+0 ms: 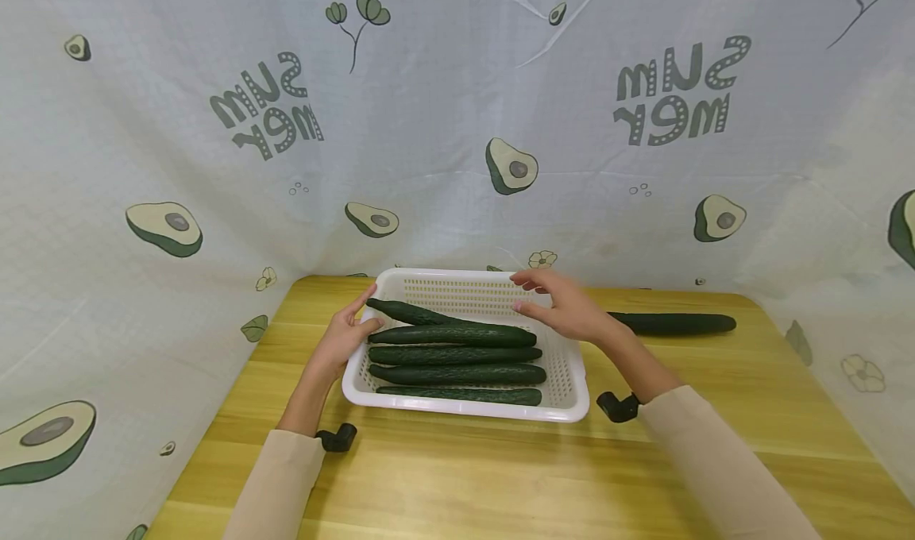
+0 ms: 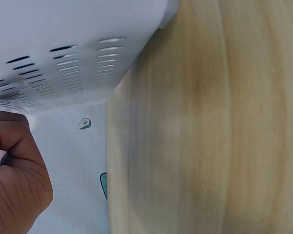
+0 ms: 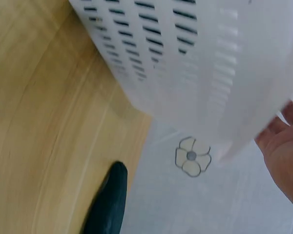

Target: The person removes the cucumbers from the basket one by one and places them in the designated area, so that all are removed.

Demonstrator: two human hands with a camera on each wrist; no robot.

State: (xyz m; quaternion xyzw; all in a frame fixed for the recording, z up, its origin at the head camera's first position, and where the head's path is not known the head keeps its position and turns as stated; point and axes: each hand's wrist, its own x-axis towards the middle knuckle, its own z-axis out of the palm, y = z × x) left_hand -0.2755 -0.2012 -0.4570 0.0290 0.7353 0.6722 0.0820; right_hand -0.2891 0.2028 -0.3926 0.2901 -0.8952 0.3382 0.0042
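The left hand [image 1: 343,340] grips the side rim of one white basket [image 1: 465,410]; the right hand [image 1: 565,306], thumb and fingers apart, is at its far corner. Five cucumbers [image 1: 457,355] lie inside, rightward of the left hand, and a sixth cucumber [image 1: 679,324] lies on the table [image 1: 457,476], right of the right hand.

From here the basket [image 1: 465,410] looks like smooth, faintly glossy plastic; the cucumbers [image 1: 457,375] have rough, bumpy skins with a dull sheen. The worktop [image 1: 457,476] shows smooth, shiny wood grain, the backdrop [image 1: 429,127] creased matt cloth.
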